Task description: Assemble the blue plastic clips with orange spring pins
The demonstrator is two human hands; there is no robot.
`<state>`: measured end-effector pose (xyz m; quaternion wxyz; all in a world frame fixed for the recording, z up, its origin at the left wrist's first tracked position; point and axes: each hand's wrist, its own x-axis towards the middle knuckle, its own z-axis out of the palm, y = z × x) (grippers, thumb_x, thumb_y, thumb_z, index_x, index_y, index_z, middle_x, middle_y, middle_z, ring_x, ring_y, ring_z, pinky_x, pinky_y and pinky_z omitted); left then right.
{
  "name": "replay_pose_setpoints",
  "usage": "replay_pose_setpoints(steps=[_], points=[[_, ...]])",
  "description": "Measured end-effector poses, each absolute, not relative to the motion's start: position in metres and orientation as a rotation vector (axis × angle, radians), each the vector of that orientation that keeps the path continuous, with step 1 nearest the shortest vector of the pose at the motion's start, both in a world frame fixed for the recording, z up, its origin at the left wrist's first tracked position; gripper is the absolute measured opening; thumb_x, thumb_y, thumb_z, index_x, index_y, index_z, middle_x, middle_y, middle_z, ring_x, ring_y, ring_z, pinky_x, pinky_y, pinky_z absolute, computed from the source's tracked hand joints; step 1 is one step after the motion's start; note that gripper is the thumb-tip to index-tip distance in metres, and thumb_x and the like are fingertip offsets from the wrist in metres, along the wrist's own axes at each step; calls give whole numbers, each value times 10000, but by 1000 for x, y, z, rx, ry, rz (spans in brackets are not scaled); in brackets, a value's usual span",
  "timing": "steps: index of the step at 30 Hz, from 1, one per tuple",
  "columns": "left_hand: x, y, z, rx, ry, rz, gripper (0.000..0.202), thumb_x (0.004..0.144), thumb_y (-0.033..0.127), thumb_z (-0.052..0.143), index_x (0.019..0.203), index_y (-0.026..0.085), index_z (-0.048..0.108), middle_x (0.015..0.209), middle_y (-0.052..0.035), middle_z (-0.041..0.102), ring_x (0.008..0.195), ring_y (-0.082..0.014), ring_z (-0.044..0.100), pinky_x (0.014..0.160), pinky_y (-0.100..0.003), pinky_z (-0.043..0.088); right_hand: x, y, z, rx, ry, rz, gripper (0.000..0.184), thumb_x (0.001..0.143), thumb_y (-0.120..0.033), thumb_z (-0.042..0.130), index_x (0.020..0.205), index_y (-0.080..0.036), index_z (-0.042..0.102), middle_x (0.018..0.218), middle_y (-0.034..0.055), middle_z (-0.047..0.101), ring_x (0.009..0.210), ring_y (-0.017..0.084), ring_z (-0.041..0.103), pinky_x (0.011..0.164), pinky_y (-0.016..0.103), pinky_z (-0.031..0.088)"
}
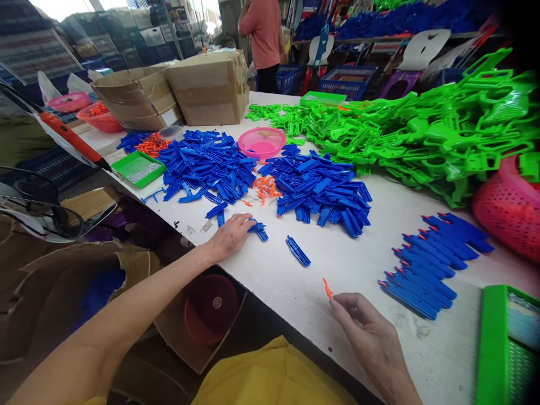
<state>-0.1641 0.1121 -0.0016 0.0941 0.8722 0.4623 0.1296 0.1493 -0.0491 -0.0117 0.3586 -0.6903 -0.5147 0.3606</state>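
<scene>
My left hand (pixel 231 237) rests low over the table, its fingers closed at a small blue plastic part (pixel 261 233); the fingertips are partly hidden. Between the thumb and forefinger of my right hand (pixel 369 332) is a small orange plastic piece (pixel 327 289), held upright above the tabletop. One loose blue slide-shaped part (pixel 298 251) lies between the two hands. Beyond my left hand are a heap of blue parts (pixel 211 166) and a small pile of orange pieces (pixel 266 188). A second blue heap (pixel 320 188) lies to its right.
Blue parts with orange tips (pixel 426 270) lie in rows at the right. Green toy-gun shells (pixel 400 129) are piled behind. Around them are a pink basket (pixel 261 143), green trays (pixel 138 169), cardboard boxes (pixel 208 87) and an orange-handled tool (pixel 67 135). A person (pixel 264 39) stands beyond.
</scene>
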Motion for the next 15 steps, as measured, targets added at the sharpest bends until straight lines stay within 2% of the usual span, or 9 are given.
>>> replay_pose_setpoints(steps=[4, 10, 15], points=[[-167, 101, -5, 2492, 1520, 467, 481, 874, 182, 535, 1352, 173, 483, 1398, -169, 526, 1315, -313, 475, 1094, -508, 401, 146, -49, -13, -1760, -1325, 962, 397, 775, -622, 636, 770, -225, 658, 699, 23, 678, 586, 166, 598, 539, 258, 493], [-168, 106, -6, 2430, 1659, 339, 480, 879, 306, 586, 1321, 140, 500, 1248, -172, 611, 1212, -330, 533, 1036, -499, 440, 143, -48, -10, -1763, -1323, 952, 393, 770, -612, 634, 754, -220, 654, 685, 15, 671, 583, 154, 591, 544, 244, 489], [-166, 109, -5, 2404, 1658, 290, 431, 910, 265, 519, 1324, 149, 503, 1232, -160, 608, 1190, -311, 548, 1011, -470, 454, 144, -51, -19, -1754, -1301, 946, 363, 784, -586, 625, 766, -225, 659, 671, 2, 660, 579, 145, 579, 536, 230, 479]])
